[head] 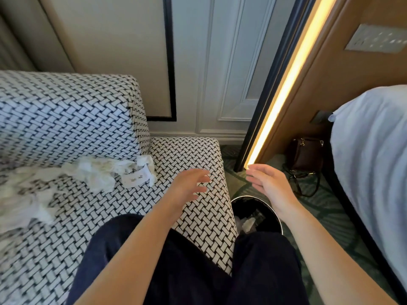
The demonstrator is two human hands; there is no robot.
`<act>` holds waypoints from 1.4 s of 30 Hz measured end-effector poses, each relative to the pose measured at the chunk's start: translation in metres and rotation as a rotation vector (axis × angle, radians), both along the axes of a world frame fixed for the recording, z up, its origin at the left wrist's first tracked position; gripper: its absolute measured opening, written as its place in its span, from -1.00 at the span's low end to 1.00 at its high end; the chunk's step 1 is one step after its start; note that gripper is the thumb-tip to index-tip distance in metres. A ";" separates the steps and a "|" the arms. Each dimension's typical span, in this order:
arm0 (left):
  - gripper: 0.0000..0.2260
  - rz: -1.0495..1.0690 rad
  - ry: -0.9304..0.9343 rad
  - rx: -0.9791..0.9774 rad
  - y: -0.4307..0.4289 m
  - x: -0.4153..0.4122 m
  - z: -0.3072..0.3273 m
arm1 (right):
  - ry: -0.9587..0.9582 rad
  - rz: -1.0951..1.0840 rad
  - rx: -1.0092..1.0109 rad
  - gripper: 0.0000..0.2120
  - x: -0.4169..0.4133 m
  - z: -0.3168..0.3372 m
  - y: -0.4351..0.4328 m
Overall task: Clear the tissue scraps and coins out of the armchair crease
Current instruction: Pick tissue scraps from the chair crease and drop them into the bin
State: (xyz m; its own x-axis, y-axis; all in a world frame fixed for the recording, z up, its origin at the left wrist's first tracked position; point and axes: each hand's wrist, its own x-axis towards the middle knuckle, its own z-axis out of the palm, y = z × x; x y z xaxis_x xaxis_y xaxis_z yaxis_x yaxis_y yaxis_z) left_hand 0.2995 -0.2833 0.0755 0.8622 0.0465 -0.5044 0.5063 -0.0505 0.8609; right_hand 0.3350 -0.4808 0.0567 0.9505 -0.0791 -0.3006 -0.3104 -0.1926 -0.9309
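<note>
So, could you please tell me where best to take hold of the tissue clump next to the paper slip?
I'd pinch the raised, crumpled middle of the tissue clump from above, coming in from its right, where the left hand hovers open. Its folds stand up off the seat, giving fingers something to close on.

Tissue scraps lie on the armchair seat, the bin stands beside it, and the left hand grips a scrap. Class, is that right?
No: in the head view the left hand is open and grips nothing. The tissue scraps do lie on the armchair seat, with the bin beside it.
</note>
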 end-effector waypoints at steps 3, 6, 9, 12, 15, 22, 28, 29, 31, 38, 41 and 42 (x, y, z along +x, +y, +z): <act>-0.75 0.101 -0.076 0.003 0.048 -0.017 0.022 | -0.040 0.111 0.016 -0.84 -0.007 0.024 0.048; -0.74 0.200 -0.142 -0.005 0.092 -0.036 0.037 | -0.077 0.231 0.024 -0.86 -0.015 0.041 0.095; -0.76 0.294 -0.195 0.029 0.136 -0.062 0.043 | -0.109 0.340 0.023 -0.88 -0.024 0.051 0.146; -0.76 0.425 -0.221 0.065 0.184 -0.096 0.037 | -0.128 0.476 0.020 -0.84 -0.039 0.052 0.205; -0.76 0.552 -0.188 0.097 0.224 -0.134 0.023 | -0.125 0.604 0.024 -0.86 -0.061 0.047 0.259; -0.84 0.880 -0.026 0.112 0.282 -0.232 -0.034 | -0.187 0.970 -0.102 -0.83 -0.126 0.016 0.357; -0.88 1.184 -0.043 0.183 0.262 -0.291 -0.072 | -0.317 1.333 -0.345 -0.75 -0.176 -0.033 0.385; -0.85 1.249 -0.029 0.214 0.258 -0.300 -0.078 | -0.343 1.404 -0.379 -0.71 -0.183 -0.042 0.385; -0.77 1.307 0.005 0.265 0.251 -0.306 -0.086 | -0.478 1.515 -0.536 -0.61 -0.188 -0.058 0.375; -0.39 1.155 0.188 0.401 0.263 -0.302 -0.117 | -0.713 1.723 -0.744 -0.43 -0.199 -0.078 0.360; -0.32 1.217 0.263 0.390 0.274 -0.291 -0.117 | -0.643 1.712 -0.778 -0.41 -0.197 -0.080 0.360; -0.31 1.239 0.304 0.393 0.278 -0.286 -0.116 | -0.625 1.715 -0.792 -0.40 -0.197 -0.082 0.359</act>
State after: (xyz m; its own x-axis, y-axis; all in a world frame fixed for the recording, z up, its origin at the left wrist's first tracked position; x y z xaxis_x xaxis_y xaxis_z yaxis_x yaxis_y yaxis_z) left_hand 0.0133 -0.0055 -0.0405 0.0018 0.8977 -0.4407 0.5660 0.3624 0.7404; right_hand 0.1379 -0.1215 -0.0254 0.1051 0.9420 -0.3189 0.8913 -0.2314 -0.3898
